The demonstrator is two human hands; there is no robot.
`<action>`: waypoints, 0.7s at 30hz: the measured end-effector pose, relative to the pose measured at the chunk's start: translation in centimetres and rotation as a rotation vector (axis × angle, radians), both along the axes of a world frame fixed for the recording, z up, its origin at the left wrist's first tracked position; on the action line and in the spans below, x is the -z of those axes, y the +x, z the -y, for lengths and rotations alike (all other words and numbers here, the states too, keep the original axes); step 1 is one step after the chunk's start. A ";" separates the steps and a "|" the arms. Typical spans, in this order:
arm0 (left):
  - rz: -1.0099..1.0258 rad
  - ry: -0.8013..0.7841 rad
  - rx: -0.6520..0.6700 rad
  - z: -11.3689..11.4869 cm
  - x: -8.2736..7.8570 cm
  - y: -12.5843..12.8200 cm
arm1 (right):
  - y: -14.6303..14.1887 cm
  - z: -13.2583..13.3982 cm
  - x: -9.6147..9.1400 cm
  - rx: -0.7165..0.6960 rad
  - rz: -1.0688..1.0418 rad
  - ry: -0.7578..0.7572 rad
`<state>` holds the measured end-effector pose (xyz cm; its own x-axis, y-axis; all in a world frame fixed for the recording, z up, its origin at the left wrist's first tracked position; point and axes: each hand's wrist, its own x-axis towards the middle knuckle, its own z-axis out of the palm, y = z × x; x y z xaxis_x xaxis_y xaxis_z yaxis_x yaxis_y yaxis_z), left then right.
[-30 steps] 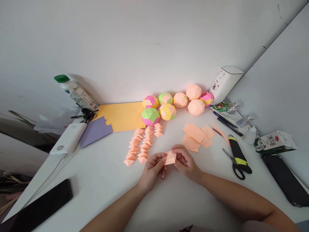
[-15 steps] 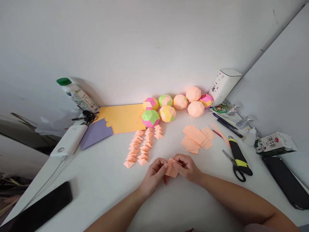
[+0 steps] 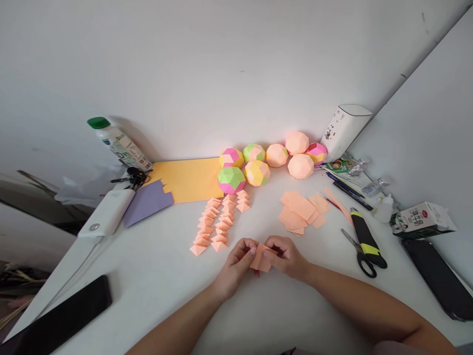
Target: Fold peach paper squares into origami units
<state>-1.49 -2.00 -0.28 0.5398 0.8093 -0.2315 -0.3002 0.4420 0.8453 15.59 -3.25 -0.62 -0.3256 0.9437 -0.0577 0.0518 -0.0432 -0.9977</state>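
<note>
A small peach piece of paper (image 3: 263, 261) is held between my two hands above the near part of the table. My left hand (image 3: 240, 261) pinches its left side, thumb on top. My right hand (image 3: 288, 256) grips the right side, with the thumb on the paper and the fingers curled behind. Beyond my right hand lies a loose pile of flat peach paper pieces (image 3: 301, 209). Rows of folded peach paper units (image 3: 205, 227) stand to the left of my hands. Several faceted paper balls (image 3: 231, 179) in peach, green, yellow and pink sit by the wall.
Scissors (image 3: 364, 261) and a black-and-yellow utility knife (image 3: 367, 239) lie right. Pens (image 3: 347, 190), a glue bottle (image 3: 384, 208) and a milk carton (image 3: 423, 219) are farther right. On the left are orange card (image 3: 192, 180), purple card (image 3: 148, 204), a white power bank (image 3: 107, 212) and a black phone (image 3: 70, 315).
The peach paper has tilted slightly in my fingers, and its left corner now shows more below my left thumb. Both hands keep their hold in nearly the same place.
</note>
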 end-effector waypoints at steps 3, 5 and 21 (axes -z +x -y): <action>0.003 0.011 -0.001 0.0 0.0 0.0 | 0.0 -0.1 0.0 0.026 0.050 0.053; -0.014 0.007 -0.010 0.0 0.1 0.0 | 0.0 -0.1 0.0 0.047 0.083 0.094; -0.075 0.064 -0.005 0.1 0.4 -0.1 | 0.3 -0.3 -0.4 -0.010 -0.126 0.015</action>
